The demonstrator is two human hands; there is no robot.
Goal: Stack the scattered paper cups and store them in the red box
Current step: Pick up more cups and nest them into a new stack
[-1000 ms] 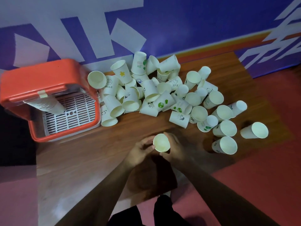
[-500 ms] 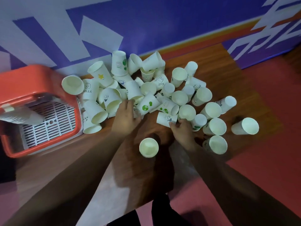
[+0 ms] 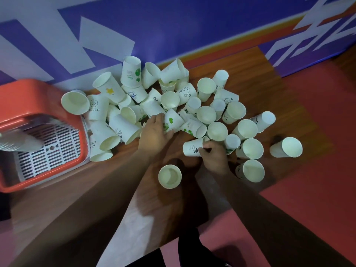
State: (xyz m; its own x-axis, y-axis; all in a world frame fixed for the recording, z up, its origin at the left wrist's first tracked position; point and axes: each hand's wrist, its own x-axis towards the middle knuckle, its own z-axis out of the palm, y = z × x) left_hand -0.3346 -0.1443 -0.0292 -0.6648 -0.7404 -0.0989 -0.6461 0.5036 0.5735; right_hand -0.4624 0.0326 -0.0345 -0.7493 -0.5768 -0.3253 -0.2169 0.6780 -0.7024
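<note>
Both grips are mid-pickup: left hand (image 3: 155, 136) holds the green-dotted cup (image 3: 173, 121), right hand (image 3: 213, 156) a lying cup (image 3: 191, 149); next, probably nest them into the upright cup (image 3: 170, 176) below centre.

One second after both hands cradled a single paper cup (image 3: 170, 176) above the table (image 3: 119, 180), that cup stands upright and alone on the wood, let go. The left hand (image 3: 156, 135) has pushed forward among the scattered cups (image 3: 206, 89) and now curls round a green-spotted cup (image 3: 173, 120) it was only beside half a second ago. The right hand (image 3: 213, 157) has closed its fingers on a cup with a black drawing (image 3: 192, 149), lying on its side.
</note>
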